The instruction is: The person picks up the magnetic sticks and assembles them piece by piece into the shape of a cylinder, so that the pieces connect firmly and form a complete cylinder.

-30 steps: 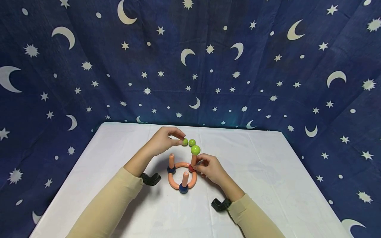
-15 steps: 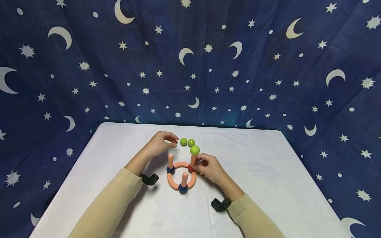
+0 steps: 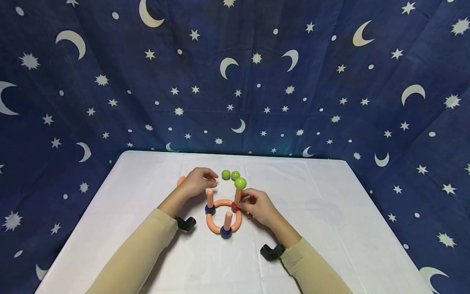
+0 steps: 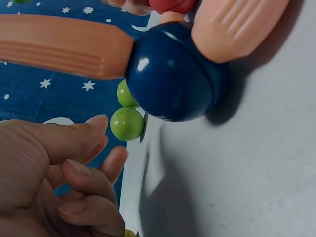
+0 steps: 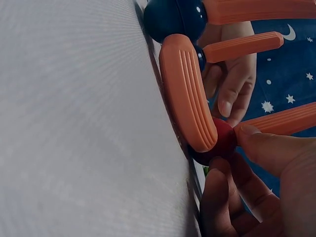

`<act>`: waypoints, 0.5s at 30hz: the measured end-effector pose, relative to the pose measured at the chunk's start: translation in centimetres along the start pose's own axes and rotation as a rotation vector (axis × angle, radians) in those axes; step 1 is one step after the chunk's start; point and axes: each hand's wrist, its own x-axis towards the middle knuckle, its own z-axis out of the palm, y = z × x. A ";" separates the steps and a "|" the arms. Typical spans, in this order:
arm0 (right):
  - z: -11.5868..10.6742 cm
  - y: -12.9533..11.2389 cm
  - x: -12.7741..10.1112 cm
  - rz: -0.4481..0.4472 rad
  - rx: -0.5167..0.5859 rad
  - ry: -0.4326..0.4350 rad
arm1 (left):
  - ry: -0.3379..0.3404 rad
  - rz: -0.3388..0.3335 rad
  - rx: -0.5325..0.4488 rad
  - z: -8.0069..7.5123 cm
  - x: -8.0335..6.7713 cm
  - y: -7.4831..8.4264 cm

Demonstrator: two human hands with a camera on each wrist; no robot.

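here the right hand pinches the red ball under the green-topped peg; the left hand hovers with loosely curled, empty fingers near two green balls.

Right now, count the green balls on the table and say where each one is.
3. Two loose green balls lie side by side on the white table beyond the ring toy: left one, right one. The third tops the peg by the right hand. More may be hidden.

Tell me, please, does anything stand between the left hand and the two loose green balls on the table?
Nothing visible does. The left hand hovers just left of the two green balls, and only bare white tablecloth lies in the gap. The nearest orange post stands closer to the person, off that line.
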 end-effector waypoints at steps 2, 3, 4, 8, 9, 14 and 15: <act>-0.1 0.0 0.1 -0.004 -0.006 -0.003 | 0.022 -0.008 0.021 0.2 0.4 0.2; -0.1 0.1 0.1 -0.004 -0.006 -0.006 | 0.028 -0.007 0.039 0.3 0.7 0.3; -0.1 0.1 0.1 -0.007 -0.005 -0.008 | 0.030 -0.009 0.049 0.3 0.9 0.4; -0.3 0.1 0.3 -0.010 -0.009 -0.020 | 0.004 0.015 0.114 0.6 1.8 0.8; -0.3 0.1 0.4 -0.011 -0.011 -0.024 | -0.008 0.024 0.138 0.6 2.0 0.8; -0.4 0.1 0.8 -0.015 -0.023 -0.028 | -0.046 0.065 0.226 0.6 3.0 1.1; -0.4 0.0 0.8 -0.017 -0.022 -0.028 | -0.052 0.073 0.231 0.6 3.2 1.2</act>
